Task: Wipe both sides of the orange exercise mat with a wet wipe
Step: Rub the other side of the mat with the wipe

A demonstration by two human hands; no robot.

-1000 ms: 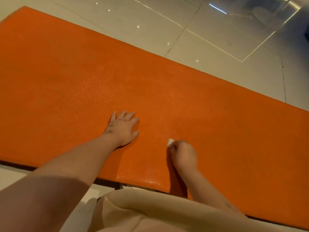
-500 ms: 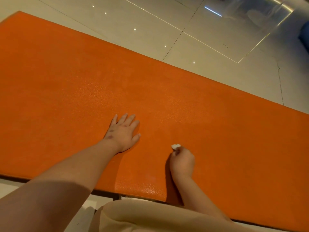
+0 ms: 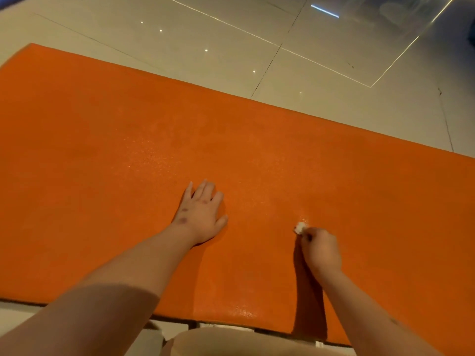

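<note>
The orange exercise mat point(image 3: 128, 150) lies flat on the floor and fills most of the view. My left hand point(image 3: 201, 213) rests flat on it near the middle, fingers straight and pointing away from me. To its right, my right hand point(image 3: 322, 250) is curled around a small crumpled white wet wipe point(image 3: 299, 227), whose tip sticks out past my fingers and touches the mat. A faint damp sheen shows on the mat around the wipe and at the near edge.
Glossy pale floor tiles point(image 3: 231, 55) with light reflections lie beyond the mat's far edge. My beige-clad knee point(image 3: 231, 343) sits just in front of the mat's near edge.
My right hand with the wipe has slid a little to the right and away from me along the mat. The left hand stays flat in place. The view has tilted slightly.
</note>
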